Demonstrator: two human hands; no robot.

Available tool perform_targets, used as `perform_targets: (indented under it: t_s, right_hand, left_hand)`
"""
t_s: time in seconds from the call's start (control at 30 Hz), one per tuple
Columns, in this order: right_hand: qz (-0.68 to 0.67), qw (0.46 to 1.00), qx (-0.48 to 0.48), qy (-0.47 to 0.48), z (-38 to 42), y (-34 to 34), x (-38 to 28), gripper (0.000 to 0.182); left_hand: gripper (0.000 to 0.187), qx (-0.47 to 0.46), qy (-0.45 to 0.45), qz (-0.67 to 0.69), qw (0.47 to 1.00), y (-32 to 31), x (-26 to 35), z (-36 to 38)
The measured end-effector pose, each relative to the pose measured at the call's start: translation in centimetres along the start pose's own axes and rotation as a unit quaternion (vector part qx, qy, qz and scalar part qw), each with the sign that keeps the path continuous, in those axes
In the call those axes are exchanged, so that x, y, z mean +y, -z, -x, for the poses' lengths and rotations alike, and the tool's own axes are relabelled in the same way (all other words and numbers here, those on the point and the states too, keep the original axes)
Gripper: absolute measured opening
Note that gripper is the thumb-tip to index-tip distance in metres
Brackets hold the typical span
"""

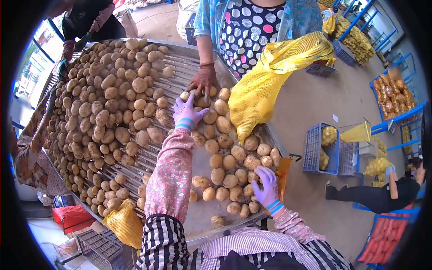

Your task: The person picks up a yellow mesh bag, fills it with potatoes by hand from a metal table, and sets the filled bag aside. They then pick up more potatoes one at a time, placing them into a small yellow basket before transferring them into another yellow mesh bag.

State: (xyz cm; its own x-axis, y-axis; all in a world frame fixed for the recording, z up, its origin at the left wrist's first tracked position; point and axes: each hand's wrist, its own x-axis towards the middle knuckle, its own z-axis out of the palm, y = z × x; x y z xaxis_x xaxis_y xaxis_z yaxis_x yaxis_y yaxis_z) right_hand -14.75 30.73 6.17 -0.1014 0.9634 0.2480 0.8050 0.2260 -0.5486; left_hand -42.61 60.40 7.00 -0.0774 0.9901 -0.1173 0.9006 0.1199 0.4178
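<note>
Potatoes (230, 181) lie loose on the metal tray (198, 228) at the end of a slatted sorting table. My left hand (186, 112), in a purple glove, reaches far over it with fingers spread, touching potatoes close to a co-worker's gloved hand (205, 80). Near the tray's right edge, my right hand (266, 185), also gloved in purple, rests against several potatoes with its fingers apart; its palm side is hidden. Between the co-worker and the tray's far corner, a yellow mesh bag (256, 96) hangs over the edge.
A large heap of potatoes (103, 103) covers the metal slats (177, 67) on the left. Other people stand around the table. An orange mesh bag (125, 223) hangs at the near edge. Blue crates (330, 148) and filled sacks (354, 38) stand on the floor at right.
</note>
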Motion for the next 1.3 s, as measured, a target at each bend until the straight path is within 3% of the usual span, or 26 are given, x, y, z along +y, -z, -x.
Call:
perform_targets:
  t_s: [0.2, 0.33, 0.4, 0.47, 0.5, 0.53, 0.6, 0.63, 0.67, 0.73, 0.77, 0.8, 0.87, 1.07, 1.13, 1.2, 1.27, 1.3]
  right_hand:
    - [-0.062, 0.997, 0.018, 0.035, -5.7, -1.5, -0.9, 0.048]
    - [-0.052, 0.996, 0.045, 0.061, -11.3, -5.8, 0.2, 0.051]
    - [0.058, 0.997, 0.040, 0.026, -13.3, -8.1, 1.3, 0.061]
    - [0.074, 0.997, 0.019, -0.007, -15.2, -8.0, 1.0, 0.074]
    - [0.106, 0.991, -0.065, -0.053, -16.0, -6.8, 0.1, 0.081]
    - [0.106, 0.991, -0.066, -0.053, -16.8, -6.0, -0.5, 0.081]
    - [0.145, 0.949, -0.256, -0.117, -17.5, -4.8, -1.5, 0.083]
    - [0.179, 0.951, -0.243, -0.073, -17.0, -5.4, -0.6, 0.077]
    - [0.178, 0.951, -0.241, -0.072, -16.4, -5.9, 0.1, 0.077]
    - [0.165, 0.959, -0.228, 0.010, -15.2, -6.5, 1.3, 0.060]
    - [0.160, 0.973, -0.159, 0.056, -14.0, -6.5, 1.6, 0.044]
    - [0.159, 0.973, -0.155, 0.056, -13.1, -6.3, 1.4, 0.044]
    - [0.148, 0.977, -0.150, -0.023, -11.4, -6.0, 1.1, 0.037]
    - [0.068, 0.990, -0.123, -0.013, -4.9, -3.7, 1.4, 0.037]
    - [-0.063, 0.991, -0.118, -0.006, -2.1, -2.4, 1.6, 0.040]
    - [-0.094, 0.990, -0.107, -0.020, 0.8, -0.4, 1.5, 0.040]
    - [-0.183, 0.979, -0.034, -0.086, 3.8, 1.5, 1.6, 0.039]
    - [-0.213, 0.969, -0.004, -0.123, 5.5, 1.8, 2.4, 0.040]
  left_hand:
    - [0.087, 0.011, -0.149, 0.015, 0.989, -2.2, -3.6, 8.6]
    - [0.074, 0.008, -0.155, 0.055, 0.986, -3.9, -4.2, 15.2]
    - [0.070, 0.005, -0.182, 0.037, 0.983, -4.6, -4.3, 18.1]
    - [0.068, 0.018, -0.203, 0.002, 0.979, -3.8, -3.5, 21.1]
    - [0.065, 0.019, -0.204, 0.003, 0.979, -3.6, -3.1, 22.3]
    - [0.065, 0.019, -0.204, 0.003, 0.979, -3.5, -3.1, 23.2]
    - [0.064, 0.007, -0.200, 0.008, 0.980, -3.3, -3.0, 24.8]
    - [0.059, 0.005, -0.195, 0.026, 0.980, -3.0, -2.9, 25.2]
    - [0.059, 0.007, -0.196, 0.024, 0.980, -2.9, -3.0, 25.2]
    - [0.056, -0.016, -0.154, 0.124, 0.980, -2.8, -3.7, 24.5]
    - [0.056, 0.002, -0.158, 0.169, 0.973, -3.3, -4.3, 23.4]
    - [0.056, 0.003, -0.161, 0.167, 0.973, -3.0, -3.9, 22.5]
    - [0.058, 0.105, -0.194, 0.123, 0.968, -2.5, -2.9, 20.3]
    - [0.079, 0.167, -0.199, 0.003, 0.966, -5.1, -1.1, 9.8]
    - [0.085, 0.053, -0.154, 0.066, 0.984, -5.9, -0.7, 7.3]
    - [0.092, 0.033, -0.169, 0.100, 0.980, -6.9, -0.1, 7.0]
    - [0.097, 0.004, -0.229, 0.115, 0.966, -8.2, 0.3, 7.6]
    - [0.096, -0.130, -0.200, 0.111, 0.965, -6.5, 2.0, 9.2]
